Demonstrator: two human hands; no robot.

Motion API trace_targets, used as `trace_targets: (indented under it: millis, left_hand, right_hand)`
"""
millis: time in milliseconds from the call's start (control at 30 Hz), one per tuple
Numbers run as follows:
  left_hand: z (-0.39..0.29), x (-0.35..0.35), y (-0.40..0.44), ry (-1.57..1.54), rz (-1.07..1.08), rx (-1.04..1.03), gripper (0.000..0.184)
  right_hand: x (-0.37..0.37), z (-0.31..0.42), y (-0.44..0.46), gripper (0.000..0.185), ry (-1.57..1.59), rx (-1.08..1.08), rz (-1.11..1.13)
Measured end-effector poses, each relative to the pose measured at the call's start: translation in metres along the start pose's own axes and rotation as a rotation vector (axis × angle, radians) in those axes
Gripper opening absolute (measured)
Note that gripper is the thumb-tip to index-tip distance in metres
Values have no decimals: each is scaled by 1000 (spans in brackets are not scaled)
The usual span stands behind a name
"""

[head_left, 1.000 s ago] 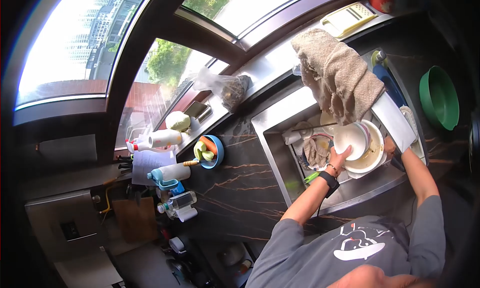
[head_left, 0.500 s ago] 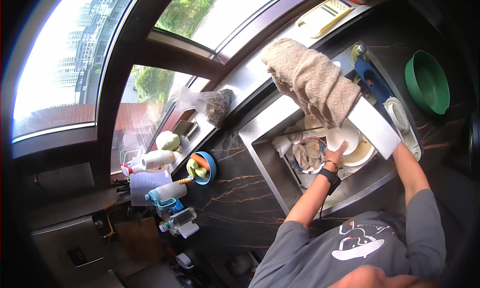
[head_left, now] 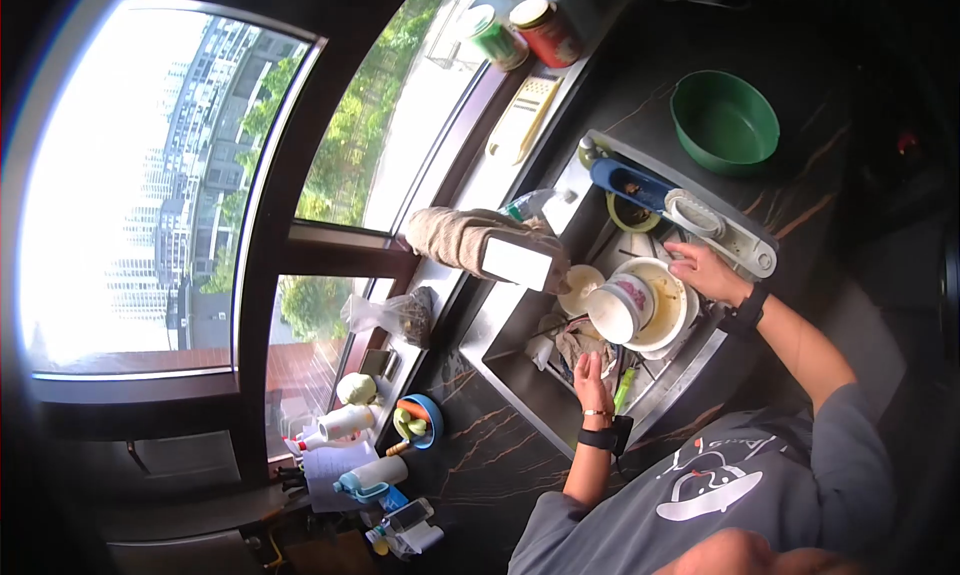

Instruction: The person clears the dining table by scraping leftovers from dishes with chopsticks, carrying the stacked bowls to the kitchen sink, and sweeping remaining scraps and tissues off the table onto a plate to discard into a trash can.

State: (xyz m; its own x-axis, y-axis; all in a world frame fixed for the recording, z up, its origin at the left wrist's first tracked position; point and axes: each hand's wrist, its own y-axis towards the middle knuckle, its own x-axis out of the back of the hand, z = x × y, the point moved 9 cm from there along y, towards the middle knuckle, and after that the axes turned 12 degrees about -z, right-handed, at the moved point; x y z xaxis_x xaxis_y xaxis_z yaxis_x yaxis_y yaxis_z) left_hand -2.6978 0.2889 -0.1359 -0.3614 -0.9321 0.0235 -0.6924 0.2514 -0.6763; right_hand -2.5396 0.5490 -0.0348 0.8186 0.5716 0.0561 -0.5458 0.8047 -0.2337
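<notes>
My left hand is over the sink's near left part, beside a crumpled cloth, with its fingers apart and nothing in them. My right hand reaches over the sink's right side, near the rim of a large white bowl; its fingers are partly bent and hold nothing that I can see. A smaller white bowl lies tilted on the large one. Another pale bowl sits behind. A green-handled tool lies near my left hand. Beyond the sink stands a towel-draped white object.
A blue and white rack spans the sink's right edge. Behind it is a green basin. The sill holds a grater, jars and a plastic bag. A blue bowl of vegetables stands left on the counter.
My left hand has let go of the small white bowl and drawn back. My right hand has come out from beneath the white object into the sink. The view has turned, and the towel-draped object stands farther left.
</notes>
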Motion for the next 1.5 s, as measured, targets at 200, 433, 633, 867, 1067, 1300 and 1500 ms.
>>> trace_targets:
  millis: [200,433,633,867,1067,1300,1500]
  left_hand:
    - [-43,-45,-79,-108,237,-155,52]
    - [-20,-147,-222,-104,597,-308,41]
    - [143,-233,-384,165,1263,-110,38]
    - [314,-276,-557,581,1416,-10,41]
    - [445,-291,-683,965,1460,1,47]
    - [588,-337,-838,1079,1659,165,44]
    - [673,-397,-980,1125,1765,243,44]
  right_hand:
    - [98,37,-123,62,720,-251,27]
    - [251,53,-320,69,1018,109,-313]
    - [352,-34,-640,61,766,215,-879]
    - [279,-142,-970,49,859,353,-1766]
    - [189,-162,-1073,44,682,-131,-2294]
    - [274,-185,-1112,35,670,-118,-2347]
    - [425,-133,-1177,32,465,-172,-2365]
